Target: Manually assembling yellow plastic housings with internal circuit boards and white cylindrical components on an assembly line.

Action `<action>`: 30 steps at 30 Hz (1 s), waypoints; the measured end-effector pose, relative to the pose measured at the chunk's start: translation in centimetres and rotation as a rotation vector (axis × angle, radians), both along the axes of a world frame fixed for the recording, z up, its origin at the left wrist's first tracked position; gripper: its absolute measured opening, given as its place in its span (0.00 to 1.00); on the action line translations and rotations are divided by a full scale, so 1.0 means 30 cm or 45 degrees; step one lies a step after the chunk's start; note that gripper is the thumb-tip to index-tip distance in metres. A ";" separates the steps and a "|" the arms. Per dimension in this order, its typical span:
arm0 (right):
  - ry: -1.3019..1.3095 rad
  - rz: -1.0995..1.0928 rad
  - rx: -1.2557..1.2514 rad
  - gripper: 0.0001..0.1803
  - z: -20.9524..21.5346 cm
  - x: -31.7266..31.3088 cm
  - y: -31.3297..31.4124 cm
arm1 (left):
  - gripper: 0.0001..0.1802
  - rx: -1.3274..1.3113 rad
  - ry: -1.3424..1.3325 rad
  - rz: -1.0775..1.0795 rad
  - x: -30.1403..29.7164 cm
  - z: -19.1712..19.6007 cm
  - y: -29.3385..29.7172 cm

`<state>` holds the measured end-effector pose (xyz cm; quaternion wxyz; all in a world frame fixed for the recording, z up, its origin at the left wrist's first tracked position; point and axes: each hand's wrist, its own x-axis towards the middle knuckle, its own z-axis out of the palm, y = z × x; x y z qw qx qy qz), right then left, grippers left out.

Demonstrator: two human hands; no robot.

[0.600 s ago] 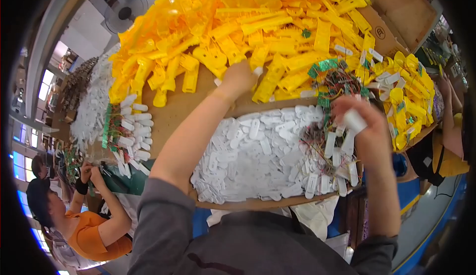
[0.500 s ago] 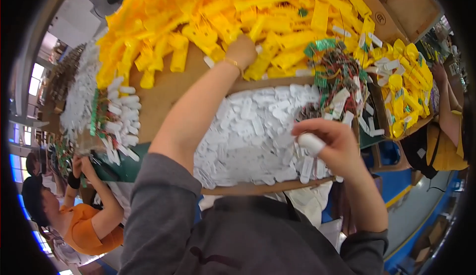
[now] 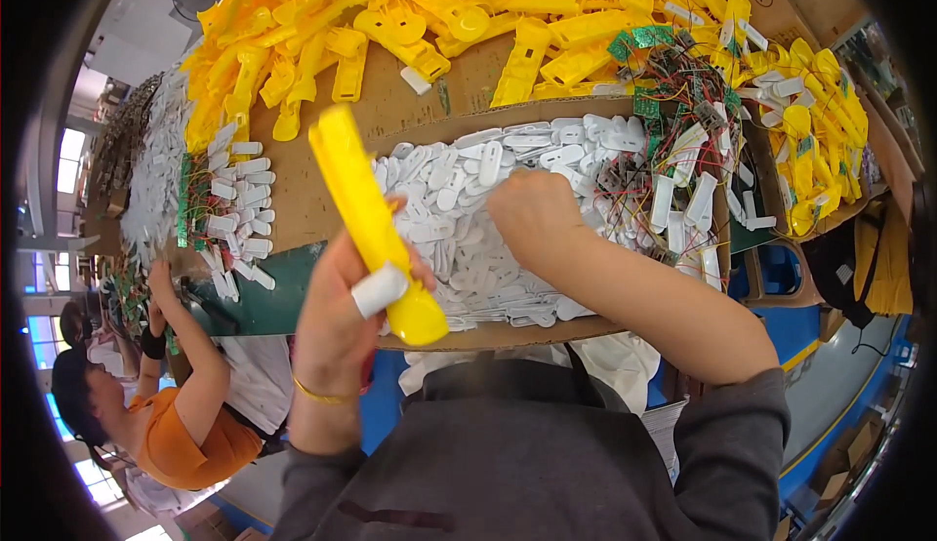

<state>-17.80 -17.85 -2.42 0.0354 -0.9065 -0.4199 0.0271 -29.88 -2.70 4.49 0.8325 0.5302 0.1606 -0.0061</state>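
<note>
My left hand (image 3: 337, 307) is closed around a long yellow plastic housing (image 3: 363, 204) with a rounded, spoon-like near end. It holds this tilted above the box's near left side. A white sleeve (image 3: 380, 290) covers the thumb that presses on the housing. My right hand (image 3: 535, 214) is in the carton among many small white oblong plastic pieces (image 3: 459, 175), knuckles up and fingers curled down. Its fingertips are hidden, so whatever they grip does not show. The carton's cardboard rim (image 3: 508, 339) runs close in front of my body.
Yellow housings (image 3: 429, 0) are heaped along the far side. A tangle of wired green circuit boards (image 3: 673, 92) lies at the carton's right, beside another box of yellow parts (image 3: 815, 141). White-ended wired parts (image 3: 239, 200) lie left. A person in orange (image 3: 185, 434) works at far left.
My left hand has come back from the yellow heap with a housing in it. My right hand has moved left and down into the white pieces. The view has shifted slightly.
</note>
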 end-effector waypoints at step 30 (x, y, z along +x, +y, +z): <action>-1.310 -0.775 1.109 0.10 1.451 0.763 0.006 | 0.18 0.278 0.098 0.099 -0.195 -0.161 -0.051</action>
